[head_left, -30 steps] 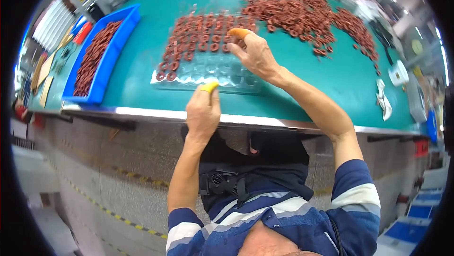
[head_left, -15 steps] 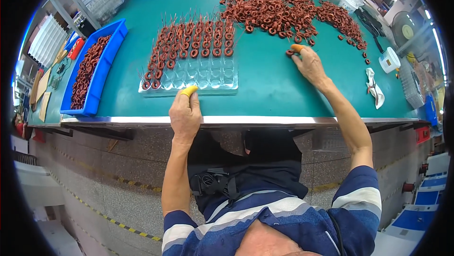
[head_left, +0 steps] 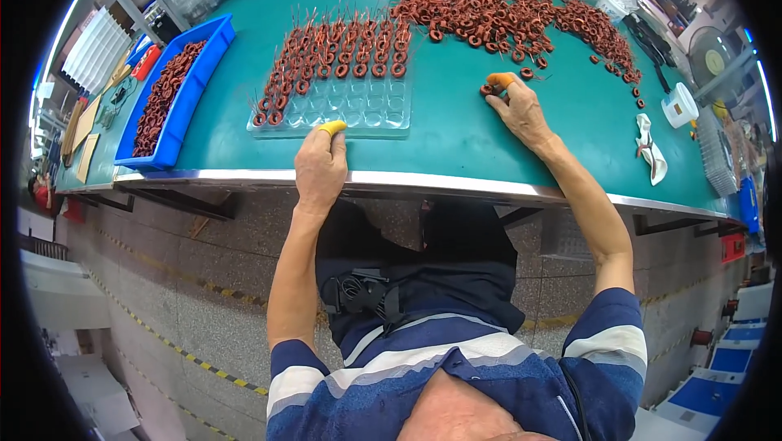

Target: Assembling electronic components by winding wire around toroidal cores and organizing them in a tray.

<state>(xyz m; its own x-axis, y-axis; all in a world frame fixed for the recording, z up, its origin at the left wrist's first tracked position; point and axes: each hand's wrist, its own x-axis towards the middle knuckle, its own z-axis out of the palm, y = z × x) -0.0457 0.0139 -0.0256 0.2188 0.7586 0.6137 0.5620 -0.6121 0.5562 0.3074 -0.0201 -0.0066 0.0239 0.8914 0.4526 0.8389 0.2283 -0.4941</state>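
Observation:
A clear plastic tray (head_left: pixel 371 122) with round pockets lies near the table's front edge. Copper-red ring coils (head_left: pixel 342 58) with upright wire ends fill its far rows and some pockets down its left side; the nearer pockets at the middle and right are vacant. My left hand (head_left: pixel 321 166), a yellow cot on one finger, pinches the tray's front rim. To the right of the tray, my right hand (head_left: pixel 521 115) wears an orange finger cot. Between its thumb and finger is a ring coil (head_left: pixel 488 90), partly hidden by the fingertips. It is just in front of the coil pile.
A large heap of loose ring coils (head_left: pixel 481 13) spreads across the back right. On the left stands a blue bin (head_left: pixel 183 107) holding more coils. At the right lie a white cloth-like piece (head_left: pixel 649 150) and a white tub (head_left: pixel 678 105).
My right hand has drawn a little left and nearer, away from the heap, with the ring coil in its fingers. My left hand stays at the tray's front rim. The whole view has shifted slightly.

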